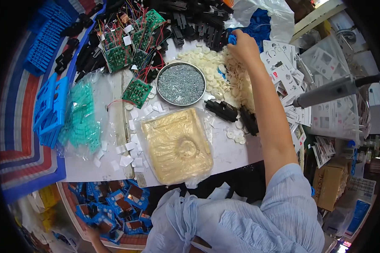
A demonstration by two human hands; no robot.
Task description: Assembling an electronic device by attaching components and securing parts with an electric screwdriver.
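My right hand (243, 47) is stretched to the far side of the table, with its fingers closed on a small blue plastic piece (232, 39). Beneath that wrist lies a heap of cream-white round plastic discs (207, 63). Beyond the hand are more blue pieces (259, 27) by a clear plastic bag. At the lower left, my left hand (91, 232) rests at the rim of a bin (67, 206). Blue flat units with dark brown panels (128, 200) fill this bin. The left fingers are too hidden to read.
A round tin of small metal screws (181, 83) stands mid-table behind a film-wrapped yellowish square block (177, 145). Green circuit boards with wires (135, 90), black plastic parts (221, 110), bagged teal pieces (82, 114) and blue frames (50, 109) surround it. An electric screwdriver (325, 90) hangs right of my arm.
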